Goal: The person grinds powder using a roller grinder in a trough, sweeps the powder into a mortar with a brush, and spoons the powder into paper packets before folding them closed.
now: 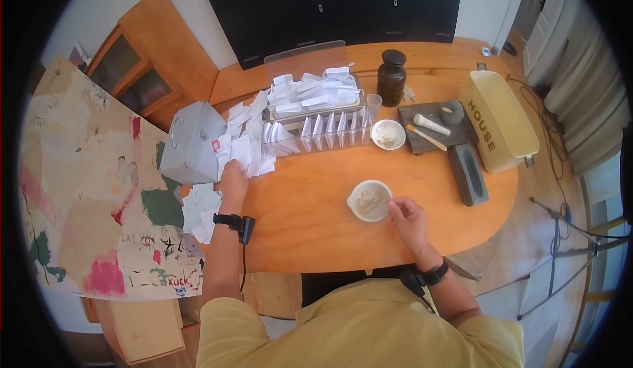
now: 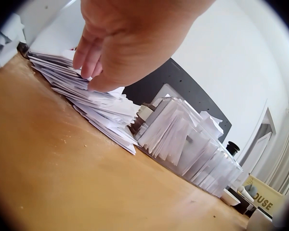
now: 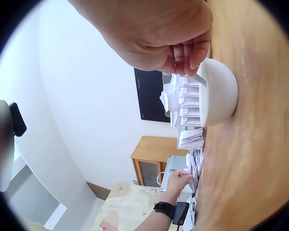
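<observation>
My left hand (image 1: 233, 186) reaches onto a pile of folded white paper packets (image 1: 241, 149); in the left wrist view its loosely bent fingers (image 2: 90, 57) rest on the stacked packets (image 2: 103, 108). Whether the hidden fingertips grip one cannot be told. My right hand (image 1: 410, 223) is at the right rim of a white bowl (image 1: 369, 217) with pale residue inside. Seen from the right wrist, its thumb and fingers (image 3: 185, 57) pinch a thin grey strip-like tool (image 3: 199, 79) that reaches into the bowl (image 3: 220, 94).
Behind stand a clear rack (image 1: 320, 145) of packets, a dark jar (image 1: 392, 81) and a small white dish (image 1: 388, 135). Farther right are a dark board (image 1: 422, 145) with a pestle, a grey trough (image 1: 468, 175) and a cream bin (image 1: 491, 104). A metal case (image 1: 192, 145) stands left.
</observation>
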`<state>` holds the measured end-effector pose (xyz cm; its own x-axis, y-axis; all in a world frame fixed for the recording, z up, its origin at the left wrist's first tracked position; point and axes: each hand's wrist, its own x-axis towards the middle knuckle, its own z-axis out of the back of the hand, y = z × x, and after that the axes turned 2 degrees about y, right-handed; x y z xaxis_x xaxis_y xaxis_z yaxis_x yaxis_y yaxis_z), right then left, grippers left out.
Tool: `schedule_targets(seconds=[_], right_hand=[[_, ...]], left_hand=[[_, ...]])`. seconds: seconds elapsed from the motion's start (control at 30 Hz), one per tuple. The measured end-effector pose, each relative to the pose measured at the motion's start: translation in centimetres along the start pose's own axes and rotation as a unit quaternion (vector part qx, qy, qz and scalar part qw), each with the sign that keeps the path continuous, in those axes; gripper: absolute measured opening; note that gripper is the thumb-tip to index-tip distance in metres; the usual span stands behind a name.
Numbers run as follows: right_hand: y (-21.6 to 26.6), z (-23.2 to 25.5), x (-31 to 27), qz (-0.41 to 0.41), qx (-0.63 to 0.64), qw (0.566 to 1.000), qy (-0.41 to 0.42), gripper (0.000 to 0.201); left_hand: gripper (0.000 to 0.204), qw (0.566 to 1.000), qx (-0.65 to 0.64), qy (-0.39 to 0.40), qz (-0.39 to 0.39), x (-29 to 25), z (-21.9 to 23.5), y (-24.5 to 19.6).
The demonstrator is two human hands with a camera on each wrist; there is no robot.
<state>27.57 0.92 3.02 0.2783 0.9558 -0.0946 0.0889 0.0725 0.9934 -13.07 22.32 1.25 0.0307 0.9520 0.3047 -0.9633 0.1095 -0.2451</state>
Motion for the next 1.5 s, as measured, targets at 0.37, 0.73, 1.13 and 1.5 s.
schedule_targets(seconds=[0.37,0.73,1.13,1.5], right_hand=[[0.4,0.0,-0.3,0.002,-0.033,0.999,-0.016,0.014],[0.1,0.1,-0.3,-0.001,-0.035,0.999,-0.005,0.011],[1.5,0.2,-0.5,0.158,-0.244,0.956,-0.037,0.009],[1.6,-0.8,-0.2,0.241,-0.275,0.931,-0.017,0.011]], left_hand=[[0.005,0.998,0.021,-0.04,-0.052,0.3,0.2,0.1],[0.021,0.999,0.0,-0.021,-0.046,-3.2,1.9,-1.6],[0.076,0.984,0.049,0.086,0.146,-0.4,1.5,-4.0],[0.08,0.99,-0.133,0.029,-0.024,-6.8,2.9,-10.4]])
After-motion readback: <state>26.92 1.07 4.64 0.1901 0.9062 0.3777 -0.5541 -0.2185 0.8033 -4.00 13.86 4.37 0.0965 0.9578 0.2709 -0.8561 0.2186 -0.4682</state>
